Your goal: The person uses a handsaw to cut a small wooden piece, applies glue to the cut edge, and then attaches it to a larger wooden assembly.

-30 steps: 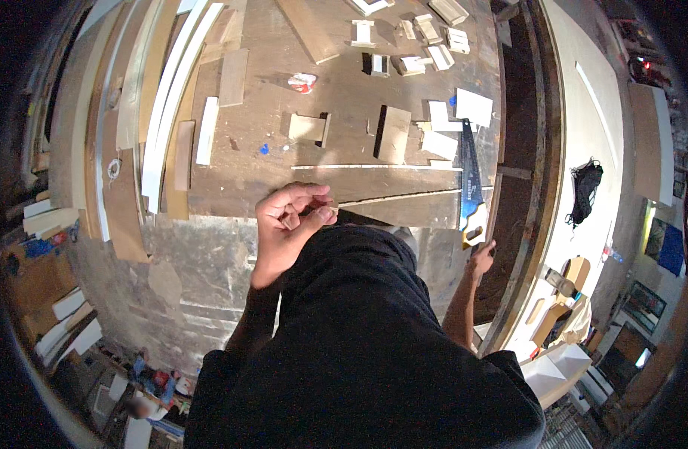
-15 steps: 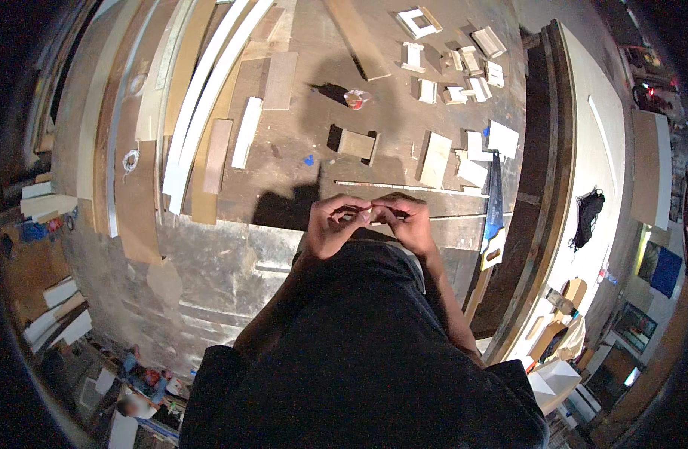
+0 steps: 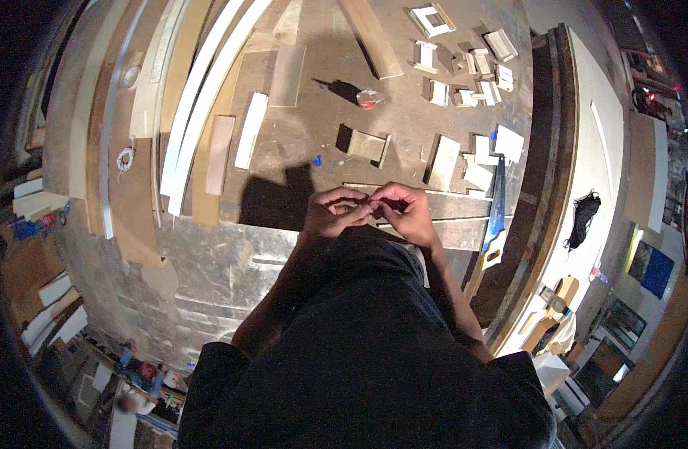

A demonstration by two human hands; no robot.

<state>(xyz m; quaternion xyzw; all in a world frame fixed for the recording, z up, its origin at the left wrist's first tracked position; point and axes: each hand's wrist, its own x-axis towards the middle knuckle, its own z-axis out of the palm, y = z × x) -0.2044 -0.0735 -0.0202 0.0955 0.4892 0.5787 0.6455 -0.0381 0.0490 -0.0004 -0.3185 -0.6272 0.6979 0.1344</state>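
My left hand [image 3: 333, 213] and my right hand [image 3: 404, 213] meet over the front edge of the wooden worktable [image 3: 273, 142], both closed in a pinch around something small that is mostly hidden by my fingers. Just beyond them lie thin wooden strips [image 3: 456, 194]. A hand saw [image 3: 497, 202] with a dark blue blade and pale handle rests to their right. Above sit a U-shaped wooden piece [image 3: 365, 144], a rectangular board [image 3: 442, 162] and small white offcuts [image 3: 508, 142].
Long boards [image 3: 202, 90] cover the table's left side. Several small wooden assemblies [image 3: 437, 92] lie at the back, near a round container [image 3: 368, 99]. A pale panel [image 3: 602, 157] at right carries black cord [image 3: 583, 221]. A person [image 3: 138, 396] is at lower left.
My right hand has come from beside the saw to join my left hand, which has shifted right. The whole view has shifted, and a dark shadow now falls on the table left of my hands.
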